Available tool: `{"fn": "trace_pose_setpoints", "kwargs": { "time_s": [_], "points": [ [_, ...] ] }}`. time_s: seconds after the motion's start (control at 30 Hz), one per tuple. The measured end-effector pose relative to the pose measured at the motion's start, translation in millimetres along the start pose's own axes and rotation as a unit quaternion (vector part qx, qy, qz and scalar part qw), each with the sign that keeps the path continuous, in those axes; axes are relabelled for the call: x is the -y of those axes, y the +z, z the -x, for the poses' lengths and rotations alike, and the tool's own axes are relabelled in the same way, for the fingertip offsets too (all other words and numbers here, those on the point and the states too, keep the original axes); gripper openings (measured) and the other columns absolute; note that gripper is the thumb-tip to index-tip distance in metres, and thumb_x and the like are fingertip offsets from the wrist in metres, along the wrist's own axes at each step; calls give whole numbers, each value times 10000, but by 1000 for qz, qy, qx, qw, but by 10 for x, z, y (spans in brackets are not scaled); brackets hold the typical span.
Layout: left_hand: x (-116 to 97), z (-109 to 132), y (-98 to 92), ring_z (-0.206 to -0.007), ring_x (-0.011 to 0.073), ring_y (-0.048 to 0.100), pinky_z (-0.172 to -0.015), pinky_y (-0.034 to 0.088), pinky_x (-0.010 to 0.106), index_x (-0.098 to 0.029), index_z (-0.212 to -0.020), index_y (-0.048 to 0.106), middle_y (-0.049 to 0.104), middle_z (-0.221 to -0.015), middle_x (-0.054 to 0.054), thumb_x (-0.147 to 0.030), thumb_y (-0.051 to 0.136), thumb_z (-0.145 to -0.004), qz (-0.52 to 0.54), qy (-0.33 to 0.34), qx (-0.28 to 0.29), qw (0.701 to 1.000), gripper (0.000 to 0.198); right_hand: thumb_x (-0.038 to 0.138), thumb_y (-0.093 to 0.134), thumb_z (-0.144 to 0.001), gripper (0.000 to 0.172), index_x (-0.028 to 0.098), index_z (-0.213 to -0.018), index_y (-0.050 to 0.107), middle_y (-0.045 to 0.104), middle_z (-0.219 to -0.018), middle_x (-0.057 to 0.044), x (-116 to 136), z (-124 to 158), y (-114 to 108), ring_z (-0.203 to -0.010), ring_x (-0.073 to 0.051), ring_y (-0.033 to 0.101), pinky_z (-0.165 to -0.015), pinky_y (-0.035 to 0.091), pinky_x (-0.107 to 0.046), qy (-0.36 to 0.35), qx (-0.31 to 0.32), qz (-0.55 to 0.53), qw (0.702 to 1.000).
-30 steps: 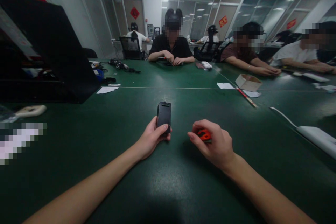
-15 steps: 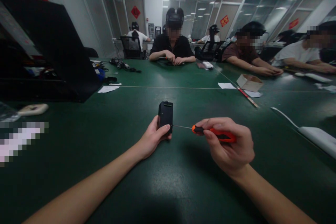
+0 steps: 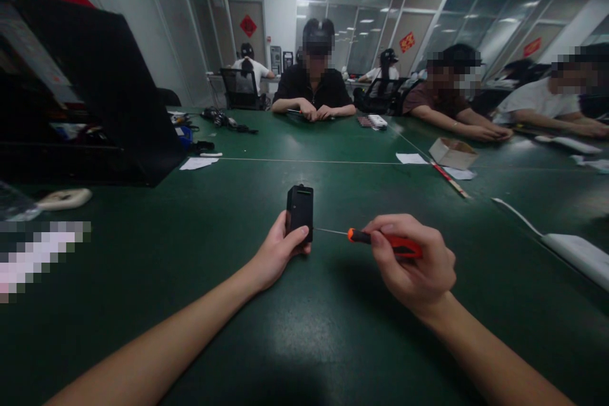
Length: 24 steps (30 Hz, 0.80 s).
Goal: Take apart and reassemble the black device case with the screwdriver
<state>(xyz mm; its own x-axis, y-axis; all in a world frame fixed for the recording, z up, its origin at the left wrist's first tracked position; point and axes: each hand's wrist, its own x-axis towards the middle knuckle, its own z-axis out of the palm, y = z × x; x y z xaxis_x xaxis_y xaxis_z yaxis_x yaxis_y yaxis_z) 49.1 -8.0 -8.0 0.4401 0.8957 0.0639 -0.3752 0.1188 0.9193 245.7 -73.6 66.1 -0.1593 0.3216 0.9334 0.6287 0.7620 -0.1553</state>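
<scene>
My left hand (image 3: pixel 280 246) is closed around the lower part of a small black rectangular box (image 3: pixel 301 210), its thumb pressed on the face. The box is held up over the green table, with a slot near its top end. From the right, the thin shaft of a screwdriver (image 3: pixel 360 236) with an orange and black handle reaches the box's right side. My right hand (image 3: pixel 419 260) grips that handle between thumb and fingers. What the tip touches on the box's side is too small to make out.
A large black open case (image 3: pixel 118 95) stands at the left, near a white object (image 3: pixel 64 199). A small open box (image 3: pixel 453 153) and a red stick (image 3: pixel 450 179) lie at the right, beyond a white power strip (image 3: pixel 578 250). Several people sit around the green table (image 3: pixel 238 203).
The fingers of my right hand have shifted on the screwdriver handle, which looks turned a little. My left hand and the black box stay almost in place. The view has tilted slightly.
</scene>
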Motion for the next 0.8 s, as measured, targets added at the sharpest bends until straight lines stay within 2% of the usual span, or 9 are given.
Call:
{"fn": "trace_pose_setpoints", "kwargs": {
  "time_s": [0.13, 0.27, 0.5, 0.63, 0.8],
  "points": [
    [-23, 8, 19, -680, 111, 565, -653, 459, 265, -189, -1003, 488, 583, -863, 2, -384, 714, -810, 13, -7, -4, 1000, 355, 56, 655, -815, 255, 220, -989, 567, 686, -770, -6, -12, 26, 25, -627, -153, 691, -519, 583, -260, 10, -24, 13, 1000],
    [-22, 7, 18, -676, 103, 558, -657, 454, 259, -190, -1001, 485, 574, -862, -6, -373, 713, -813, 19, -6, -3, 1000, 347, 58, 660, -815, 256, 211, -1001, 575, 682, -797, -14, -21, 31, 29, -659, -155, 688, -564, 589, -273, 24, -17, 10, 1000],
    [39, 7, -29, -666, 105, 532, -644, 440, 253, -202, -1044, 515, 552, -845, -10, -386, 671, -856, -63, 60, -32, 996, 306, 62, 650, -801, 278, 223, -1025, 621, 676, -898, -39, 17, -26, 6, -802, -192, 679, -700, 593, -346, 97, 17, -15, 995],
    [0, 12, -50, -627, 92, 489, -588, 419, 235, -203, -1046, 516, 513, -838, -16, -430, 613, -898, -138, 98, -64, 983, 288, 80, 672, -792, 256, 213, -1007, 636, 698, -917, -42, 17, -21, -6, -828, -198, 694, -746, 585, -347, 106, 48, -23, 993],
    [-103, -33, -191, -561, 82, 474, -545, 397, 225, -200, -968, 480, 474, -761, -42, -486, 522, -941, -225, 112, -96, 963, 290, 193, 618, -909, 75, 183, -975, 652, 730, -856, -35, -6, 62, 19, -702, -156, 697, -673, 561, -273, 141, 138, 25, 980]
  ]
}}
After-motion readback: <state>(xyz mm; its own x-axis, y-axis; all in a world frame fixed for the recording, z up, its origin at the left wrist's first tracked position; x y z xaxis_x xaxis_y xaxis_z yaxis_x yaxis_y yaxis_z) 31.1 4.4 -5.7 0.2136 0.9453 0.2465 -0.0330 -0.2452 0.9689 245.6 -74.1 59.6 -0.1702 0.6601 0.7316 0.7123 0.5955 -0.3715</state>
